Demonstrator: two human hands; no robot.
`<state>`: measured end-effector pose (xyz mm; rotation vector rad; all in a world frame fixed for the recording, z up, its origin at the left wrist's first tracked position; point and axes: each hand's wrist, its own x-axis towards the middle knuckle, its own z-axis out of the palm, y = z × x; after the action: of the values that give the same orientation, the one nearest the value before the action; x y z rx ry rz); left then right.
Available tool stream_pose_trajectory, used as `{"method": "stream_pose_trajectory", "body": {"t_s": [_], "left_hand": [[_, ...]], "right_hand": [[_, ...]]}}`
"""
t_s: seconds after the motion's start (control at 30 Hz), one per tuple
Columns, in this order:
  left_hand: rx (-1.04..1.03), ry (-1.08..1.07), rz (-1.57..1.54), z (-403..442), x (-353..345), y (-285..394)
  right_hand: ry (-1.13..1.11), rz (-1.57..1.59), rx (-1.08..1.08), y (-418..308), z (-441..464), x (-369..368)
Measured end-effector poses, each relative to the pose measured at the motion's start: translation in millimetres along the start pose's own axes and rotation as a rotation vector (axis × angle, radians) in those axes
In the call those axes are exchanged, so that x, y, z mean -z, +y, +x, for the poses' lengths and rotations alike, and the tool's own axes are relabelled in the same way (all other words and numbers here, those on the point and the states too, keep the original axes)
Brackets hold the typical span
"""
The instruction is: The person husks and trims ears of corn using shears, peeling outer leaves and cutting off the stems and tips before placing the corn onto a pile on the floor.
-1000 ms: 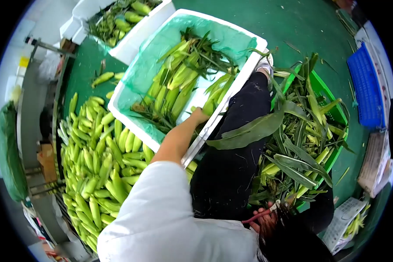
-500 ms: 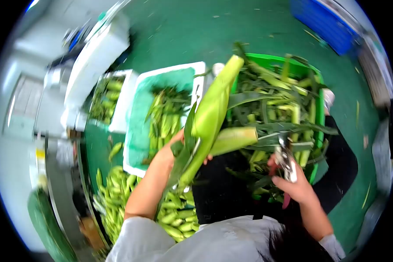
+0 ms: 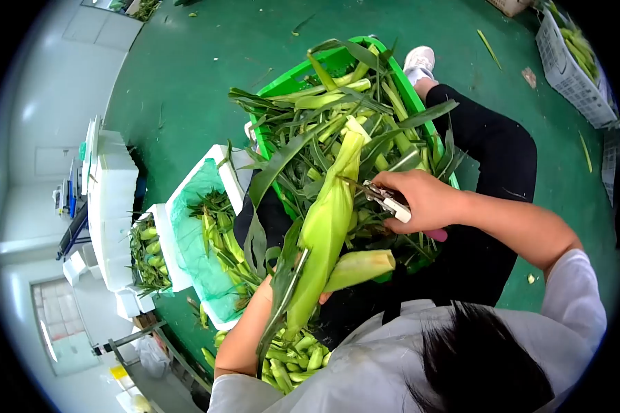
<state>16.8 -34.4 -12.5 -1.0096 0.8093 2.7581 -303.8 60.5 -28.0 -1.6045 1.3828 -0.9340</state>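
Note:
My left hand (image 3: 325, 297) is mostly hidden behind a green ear of corn in its husk (image 3: 324, 237), which it grips with the stem end pointing up and away from me. A second stubby cut piece (image 3: 359, 270) sticks out to the right beside it, and long leaves hang along its left side. My right hand (image 3: 420, 199) is wrapped around pruning shears (image 3: 387, 199). Their blades reach the husk near the ear's upper part; whether they are open or closed there is unclear.
Beyond the corn stands a green crate (image 3: 410, 89) heaped with leaves and stalks. To the left is a white foam box (image 3: 220, 155) with green lining and corn. More ears (image 3: 293, 365) lie below my left arm. A white basket (image 3: 565, 69) holds corn at upper right.
The view has swung, so the crate now appears more central. My right hand has brought the shears up from the lower right to the ear. My left hand still holds the corn.

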Motion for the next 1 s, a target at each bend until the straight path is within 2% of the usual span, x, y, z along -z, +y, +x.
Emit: {"method": "stream_pose_trajectory", "body": {"t_s": [0.03, 0.1, 0.17, 0.27, 0.33, 0.37, 0.47, 0.53, 0.57, 0.63, 0.67, 0.7, 0.73, 0.8, 0.83, 0.9, 0.93, 0.97, 1.0], "left_hand": [[-0.003, 0.108, 0.051, -1.9, -15.8, 1.8], [0.078, -0.028, -0.074, 6.3, -31.2, 8.3], [0.158, -0.158, -0.149, 13.3, -28.8, 6.3], [0.215, -0.178, -0.057, 13.5, -30.2, 6.3], [0.235, -0.167, 0.042, 10.5, -33.1, 11.0], [0.242, -0.164, 0.085, 9.2, -33.1, 12.7], [0.238, -0.155, 0.189, 8.7, -34.2, 16.6], [0.209, -0.12, 0.219, 13.5, -35.8, 21.5], [0.162, -0.065, 0.18, 18.0, -36.7, 24.5], [-0.011, 0.062, 0.006, 26.3, -32.1, 32.3], [-0.139, 0.016, -0.196, 30.8, -6.2, 29.8], [-0.257, -0.056, -0.403, 35.3, 19.7, 27.3], [-0.343, -0.083, -0.251, 42.5, 1.7, 53.1], [-0.51, -0.041, 0.211, 48.5, -47.4, 99.0], [-0.598, 0.038, 0.424, 47.3, -65.2, 108.2], [-0.621, 0.37, 0.865, 48.0, -67.4, 104.5], [-0.591, 0.273, 1.022, 49.6, -68.6, 103.3], [-0.572, 0.27, 0.948, 55.8, -76.1, 93.5], [-0.611, 0.226, 1.084, 62.6, -78.8, 87.1]], "right_hand": [[-0.031, 0.024, -0.056, 2.8, -7.1, -3.6], [-0.085, 0.043, -0.158, 9.3, -21.6, -8.8], [-0.124, 0.205, -0.191, 15.3, -37.4, -13.5], [-0.189, 0.383, -0.235, 18.6, -64.0, -18.7], [-0.257, 0.729, -0.467, -8.3, -74.4, -4.3], [-0.283, 0.978, -0.515, -11.2, -83.9, -7.1], [-0.358, 1.729, -0.491, -37.5, -107.6, -15.2], [-0.262, 1.864, -0.445, -48.0, -114.9, -23.3], [-0.217, 1.807, -0.425, -48.1, -113.7, -20.1], [-0.159, 1.508, -0.556, -31.5, -112.3, -23.3], [-0.126, 1.359, -0.611, -17.1, -112.6, -29.6], [-0.04, 1.459, -0.87, 0.2, -118.8, -47.1], [-0.037, 1.669, -1.008, 21.2, -121.6, -60.1], [0.052, 1.39, -0.866, 18.9, -114.3, -50.2], [0.168, 1.229, -0.746, 9.3, -107.5, -37.9], [0.42, 0.994, -0.548, -4.7, -98.0, -14.7], [0.57, 1.014, -0.411, -9.3, -91.9, -1.5], [0.685, 0.93, -0.342, -21.5, -83.1, 13.8], [0.728, 0.923, -0.236, -31.8, -75.3, 27.3]]}}
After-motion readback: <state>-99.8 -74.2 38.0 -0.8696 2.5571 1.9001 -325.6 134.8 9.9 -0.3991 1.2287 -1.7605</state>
